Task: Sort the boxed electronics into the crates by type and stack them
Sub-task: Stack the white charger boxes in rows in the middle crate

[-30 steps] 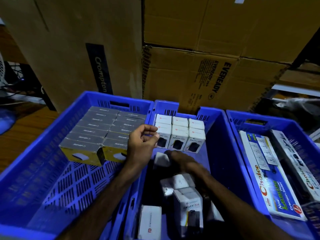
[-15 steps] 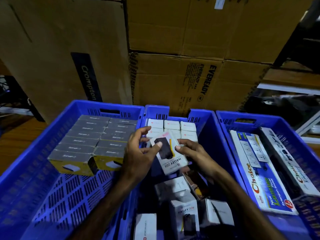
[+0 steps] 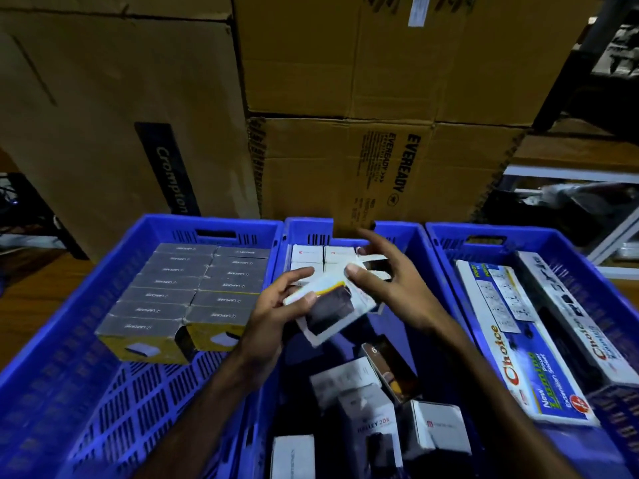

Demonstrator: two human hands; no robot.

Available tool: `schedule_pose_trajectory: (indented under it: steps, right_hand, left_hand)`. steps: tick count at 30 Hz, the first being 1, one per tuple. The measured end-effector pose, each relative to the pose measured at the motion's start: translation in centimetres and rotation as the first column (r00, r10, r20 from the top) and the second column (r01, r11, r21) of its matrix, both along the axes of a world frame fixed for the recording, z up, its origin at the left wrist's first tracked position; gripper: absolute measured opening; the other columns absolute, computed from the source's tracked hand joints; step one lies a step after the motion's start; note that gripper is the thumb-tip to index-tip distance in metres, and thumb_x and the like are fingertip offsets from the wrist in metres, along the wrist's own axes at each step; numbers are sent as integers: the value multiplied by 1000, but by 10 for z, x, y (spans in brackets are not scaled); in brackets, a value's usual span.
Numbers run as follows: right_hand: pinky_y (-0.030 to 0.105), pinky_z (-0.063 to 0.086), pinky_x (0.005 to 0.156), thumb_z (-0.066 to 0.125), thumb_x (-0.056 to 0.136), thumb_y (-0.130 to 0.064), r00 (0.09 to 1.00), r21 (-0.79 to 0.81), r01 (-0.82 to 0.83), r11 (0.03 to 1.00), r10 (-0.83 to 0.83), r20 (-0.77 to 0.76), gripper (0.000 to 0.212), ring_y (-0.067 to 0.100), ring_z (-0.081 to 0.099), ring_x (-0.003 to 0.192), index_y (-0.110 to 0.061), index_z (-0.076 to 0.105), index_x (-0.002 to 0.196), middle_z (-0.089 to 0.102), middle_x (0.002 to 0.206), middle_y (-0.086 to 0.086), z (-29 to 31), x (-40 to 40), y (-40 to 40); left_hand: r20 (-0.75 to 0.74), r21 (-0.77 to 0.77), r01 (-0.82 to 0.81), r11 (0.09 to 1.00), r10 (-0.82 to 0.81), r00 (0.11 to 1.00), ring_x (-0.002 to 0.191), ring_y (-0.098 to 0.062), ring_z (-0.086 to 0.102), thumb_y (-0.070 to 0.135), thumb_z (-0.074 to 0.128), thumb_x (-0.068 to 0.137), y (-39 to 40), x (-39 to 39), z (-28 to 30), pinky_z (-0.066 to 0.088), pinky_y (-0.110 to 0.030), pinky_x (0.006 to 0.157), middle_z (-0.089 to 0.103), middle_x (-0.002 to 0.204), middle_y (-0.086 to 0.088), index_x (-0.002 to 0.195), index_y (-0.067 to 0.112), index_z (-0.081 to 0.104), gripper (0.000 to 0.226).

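so both hands are on one white power bank box (image 3: 330,307) over the middle crate (image 3: 420,271). left hand (image 3: 276,309) grips its near end with thumb on top, right hand (image 3: 383,285) has its thumb on the far corner, other fingers spread loose. i'd square it up first, then slide it in flush beside the stacked white boxes (image 3: 323,255) at the back so the row stays even. left crate (image 3: 103,375) holds grey boxes (image 3: 193,292), right crate (image 3: 553,243) has extension board boxes (image 3: 511,340). big cardboard cartons (image 3: 363,167) stand behind, room's pretty dim.
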State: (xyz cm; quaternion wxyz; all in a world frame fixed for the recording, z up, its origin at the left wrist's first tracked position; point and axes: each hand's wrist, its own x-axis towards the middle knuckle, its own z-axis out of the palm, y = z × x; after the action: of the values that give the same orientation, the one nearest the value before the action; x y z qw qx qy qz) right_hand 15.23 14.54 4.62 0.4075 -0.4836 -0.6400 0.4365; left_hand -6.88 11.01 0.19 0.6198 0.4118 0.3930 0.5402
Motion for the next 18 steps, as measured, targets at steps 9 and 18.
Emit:
schedule_pose_trajectory:
  steps: [9,18]
  right_hand:
    - [21,50,66,77,85,-43,983,-100,-115,988,99,-153,53,10,61,74,-24,63,133,65,89,-5,-12,-13,-12]
    - [35,54,69,89,78,-35,977,-50,-202,978,199,-71,62,25,64,80,-23,63,134,68,96,16,-6,0,10]
  left_hand:
    - [232,-70,-42,997,57,971,109,-32,66,-8,71,69,-1,-7,2,62,-40,73,64,124,-20,135,10,55,70]
    - [-452,328,-109,938,258,854,130,-10,58,0,86,67,-7,-7,-3,52,-24,102,55,138,-1,143,27,52,87]
